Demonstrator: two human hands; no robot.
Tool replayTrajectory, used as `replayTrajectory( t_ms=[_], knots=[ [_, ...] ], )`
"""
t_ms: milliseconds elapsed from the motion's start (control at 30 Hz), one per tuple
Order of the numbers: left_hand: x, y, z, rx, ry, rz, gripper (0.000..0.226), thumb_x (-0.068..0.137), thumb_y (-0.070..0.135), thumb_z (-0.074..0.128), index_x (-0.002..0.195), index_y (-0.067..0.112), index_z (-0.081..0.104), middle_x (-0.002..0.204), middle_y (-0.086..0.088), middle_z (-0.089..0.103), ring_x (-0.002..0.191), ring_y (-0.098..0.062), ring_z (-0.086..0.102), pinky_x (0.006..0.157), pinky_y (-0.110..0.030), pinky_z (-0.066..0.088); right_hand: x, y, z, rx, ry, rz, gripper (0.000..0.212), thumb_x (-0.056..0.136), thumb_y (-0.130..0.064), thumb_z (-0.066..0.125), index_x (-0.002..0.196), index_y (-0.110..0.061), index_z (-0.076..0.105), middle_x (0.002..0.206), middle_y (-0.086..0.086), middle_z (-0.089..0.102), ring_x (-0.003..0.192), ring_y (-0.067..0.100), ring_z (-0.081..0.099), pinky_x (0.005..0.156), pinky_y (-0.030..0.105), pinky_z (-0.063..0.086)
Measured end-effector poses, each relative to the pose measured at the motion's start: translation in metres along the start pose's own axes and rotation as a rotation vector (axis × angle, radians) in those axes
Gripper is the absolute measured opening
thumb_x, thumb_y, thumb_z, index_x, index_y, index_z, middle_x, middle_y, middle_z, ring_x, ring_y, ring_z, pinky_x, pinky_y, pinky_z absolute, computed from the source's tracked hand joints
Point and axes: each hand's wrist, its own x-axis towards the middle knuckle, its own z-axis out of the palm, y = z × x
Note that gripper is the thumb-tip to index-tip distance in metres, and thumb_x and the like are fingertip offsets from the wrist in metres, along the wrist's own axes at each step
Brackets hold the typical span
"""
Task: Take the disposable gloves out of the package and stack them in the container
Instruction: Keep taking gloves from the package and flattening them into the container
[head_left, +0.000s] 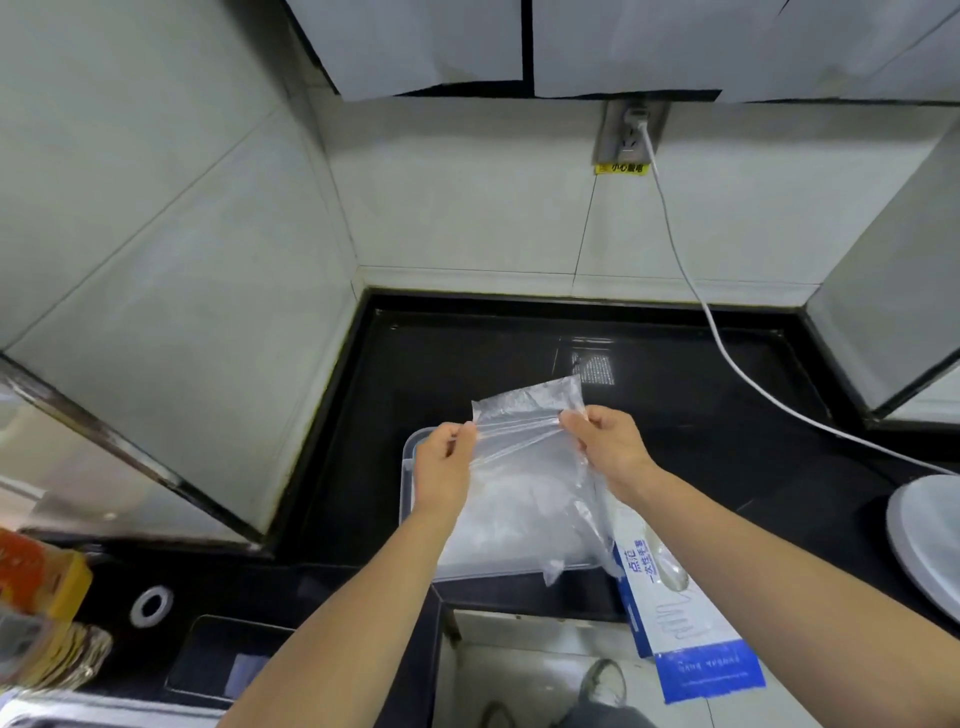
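Glove (524, 415): clear thin film, stretched flat between both hands, in the air directly over the container (408, 470).

Left hand (445, 460): grip is a pinch, thumb and fingertips closed on the glove's left edge. Right hand (610, 447): same pinch grip on the right edge. Nothing else is held.

Key relation: the container lies straight below both grips, so the coming move reads as a plain lowering. Neither hand is nearer. The left sits over the container's left wall, the right over its right side. The glove's long axis runs far to near: a short end stands up beyond the hands and the long end hangs and trails toward the container's near-right corner. A pale stack of gloves (493, 525) already lies inside.

Edges: the package (675, 613) lies just beside the container on the right and juts past the front edge of the surface (467, 353). The white cable (727, 353) is well apart.

Judgement: the trailing end may drape over the right wall unless it is shifted left.
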Motion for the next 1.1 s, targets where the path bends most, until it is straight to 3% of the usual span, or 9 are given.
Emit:
replayTrajectory(
  t_ms=[167, 300, 400, 567, 700, 767, 867, 1033, 1100],
  knots=[
    [0.000, 0.009, -0.014, 0.159, 0.103, 0.087, 0.023, 0.096, 0.037, 0.054, 0.107, 0.017, 0.056, 0.099, 0.000, 0.059, 0.090, -0.013, 0.059, 0.068, -0.016, 0.043, 0.008, -0.001, -0.010, -0.108, -0.205, -0.085, 0.033, 0.094, -0.019, 0.066, 0.065, -0.006, 0.055, 0.055, -0.001, 0.042, 0.052, 0.012, 0.036, 0.049, 0.019, 0.033],
    [-0.001, 0.043, 0.004, 0.189, -0.241, -0.040, 0.050, 0.088, 0.046, 0.065, 0.129, 0.024, 0.047, 0.116, 0.008, 0.055, 0.108, -0.009, 0.055, 0.078, -0.016, 0.044, 0.011, -0.006, -0.007, -0.241, -0.462, -0.089, 0.025, 0.091, -0.024, 0.070, 0.076, -0.004, 0.066, 0.065, 0.010, 0.051, 0.060, 0.020, 0.044, 0.057, 0.027, 0.038],
    [-0.002, 0.045, 0.011, 0.301, -0.465, -0.127, 0.029, 0.087, 0.042, 0.068, 0.097, 0.015, 0.062, 0.091, 0.000, 0.064, 0.080, -0.010, 0.063, 0.070, -0.020, 0.052, 0.014, -0.012, -0.003, -0.289, -0.519, -0.083, 0.022, 0.089, -0.018, 0.072, 0.077, 0.000, 0.066, 0.065, 0.008, 0.053, 0.059, 0.015, 0.046, 0.056, 0.022, 0.040],
    [0.005, 0.006, 0.003, 0.484, -0.202, -0.111, 0.024, 0.098, 0.026, 0.053, 0.077, 0.016, 0.057, 0.074, -0.009, 0.060, 0.067, -0.020, 0.059, 0.062, -0.032, 0.052, 0.026, -0.011, -0.009, -0.610, -0.218, -0.148, 0.012, 0.082, -0.019, 0.078, 0.090, -0.020, 0.070, 0.078, -0.005, 0.063, 0.074, 0.010, 0.059, 0.072, 0.023, 0.047],
    [0.003, -0.020, -0.007, 0.712, -0.050, 0.024, 0.028, 0.102, 0.026, 0.044, 0.083, 0.012, 0.058, 0.073, -0.006, 0.061, 0.062, -0.013, 0.058, 0.059, -0.030, 0.051, 0.019, -0.008, 0.010, -0.752, 0.067, -0.615, 0.031, 0.082, -0.020, 0.076, 0.111, -0.022, 0.066, 0.107, -0.005, 0.054, 0.102, 0.011, 0.047, 0.090, 0.029, 0.034],
    [0.003, -0.023, -0.006, 0.834, 0.002, 0.047, 0.026, 0.103, 0.026, 0.040, 0.096, 0.011, 0.060, 0.085, -0.006, 0.066, 0.072, -0.018, 0.064, 0.062, -0.031, 0.055, 0.010, -0.006, 0.027, -0.730, -0.093, -0.702, 0.024, 0.085, -0.018, 0.072, 0.108, -0.022, 0.067, 0.106, -0.006, 0.054, 0.094, 0.008, 0.051, 0.084, 0.027, 0.040],
    [0.005, -0.023, -0.003, 0.991, 0.008, 0.042, 0.025, 0.103, 0.017, 0.039, 0.118, 0.008, 0.057, 0.101, -0.010, 0.068, 0.088, -0.026, 0.067, 0.073, -0.035, 0.056, 0.005, 0.015, 0.051, -0.863, -0.385, -0.507, 0.027, 0.091, -0.020, 0.066, 0.117, -0.023, 0.062, 0.117, -0.004, 0.054, 0.094, 0.014, 0.058, 0.085, 0.026, 0.050],
    [0.000, -0.028, 0.000, 1.266, -0.047, 0.086, 0.052, 0.099, 0.010, 0.047, 0.146, 0.007, 0.025, 0.129, -0.012, 0.054, 0.112, -0.023, 0.059, 0.084, -0.028, 0.050, 0.015, 0.055, 0.059, -1.116, -0.497, -0.295, 0.054, 0.090, -0.027, 0.067, 0.138, -0.027, 0.043, 0.150, 0.001, 0.037, 0.128, 0.022, 0.049, 0.106, 0.029, 0.040],
    [-0.005, -0.027, 0.001, 1.392, -0.003, 0.255, 0.060, 0.089, 0.009, 0.061, 0.141, 0.007, 0.032, 0.132, -0.011, 0.047, 0.119, -0.024, 0.051, 0.096, -0.030, 0.046, 0.016, 0.060, 0.060, -1.135, -0.536, -0.279, 0.057, 0.090, -0.027, 0.067, 0.141, -0.028, 0.040, 0.151, 0.002, 0.034, 0.125, 0.022, 0.050, 0.104, 0.029, 0.042]
  ],
)
